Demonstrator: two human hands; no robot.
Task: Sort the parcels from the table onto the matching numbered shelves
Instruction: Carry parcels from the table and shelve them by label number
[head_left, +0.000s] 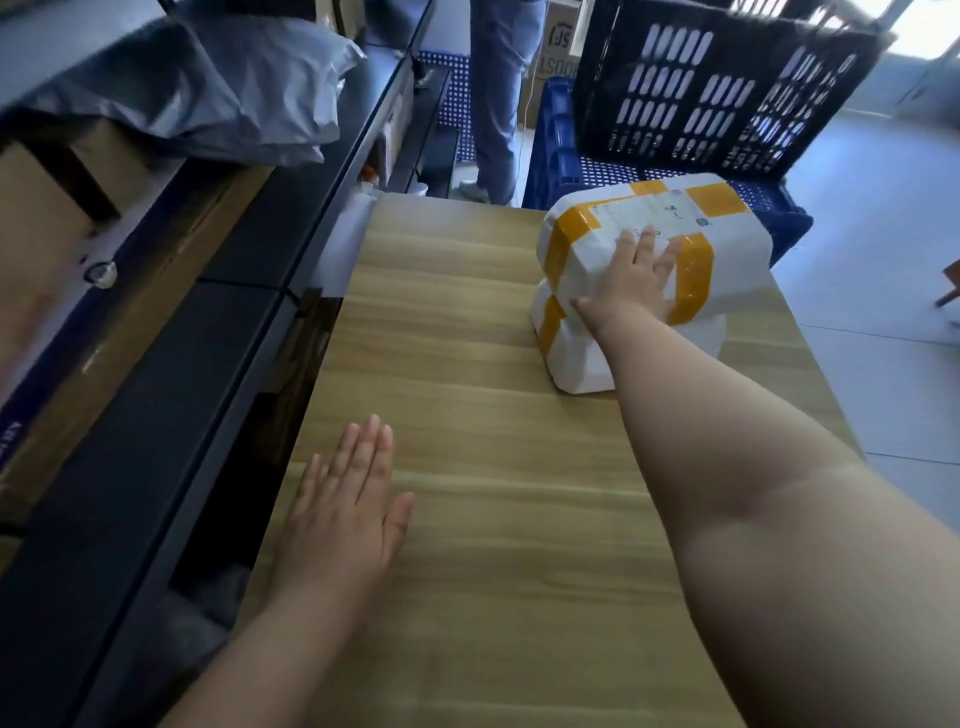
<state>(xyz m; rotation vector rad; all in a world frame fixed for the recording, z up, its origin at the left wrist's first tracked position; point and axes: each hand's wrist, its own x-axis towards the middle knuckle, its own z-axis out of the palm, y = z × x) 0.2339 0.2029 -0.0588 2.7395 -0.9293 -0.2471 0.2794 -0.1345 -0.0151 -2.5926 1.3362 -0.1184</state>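
Here, the right hand (631, 283) is pressing flat on the top parcel (727, 249), fingers (647, 244) spread. That parcel is lying on a second parcel (576, 358) at the worktop's (467, 519) far right. The left hand (343, 499) is reaching flat over the near worktop, fingers pressed together, beside the shelves (208, 338).

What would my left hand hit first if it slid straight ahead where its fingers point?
Likely nothing: the left hand points along bare table toward its far edge, passing left of the taped parcels.
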